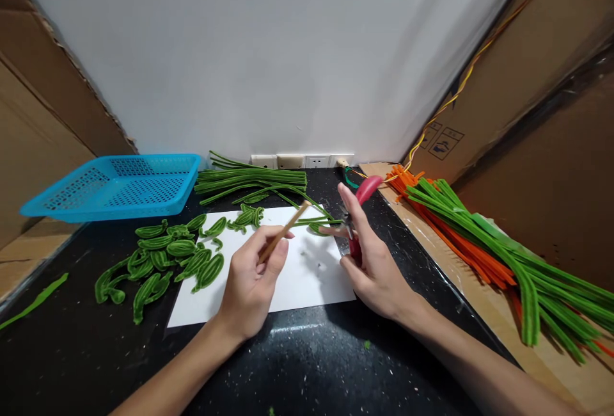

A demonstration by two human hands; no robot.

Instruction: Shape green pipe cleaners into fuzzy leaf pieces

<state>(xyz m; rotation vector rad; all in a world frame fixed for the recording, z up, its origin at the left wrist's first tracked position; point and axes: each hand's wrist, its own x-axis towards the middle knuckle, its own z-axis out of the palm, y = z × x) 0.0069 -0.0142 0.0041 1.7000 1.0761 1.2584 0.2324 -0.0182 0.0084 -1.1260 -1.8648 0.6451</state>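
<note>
My left hand (252, 278) is closed around a thin wooden stick (286, 230), which tilts up to the right over a white sheet of paper (288, 297). On the right, my right hand (371, 262) grips red-handled pliers (368, 189); their metal part is partly hidden by my fingers. A few green pipe cleaners (311, 220) lie across the paper's far edge near my right fingers. Left of my left hand, several looped green leaf shapes (181, 248) made of pipe cleaner are spread over the paper and the black tabletop.
A blue plastic basket (115, 157) stands at the back left. Dark green pipe cleaners (254, 179) are bundled by the wall, below power sockets (316, 161). On cardboard at right lie light green pipe cleaners (489, 243) and orange pipe cleaners (455, 237). Cardboard walls flank both sides.
</note>
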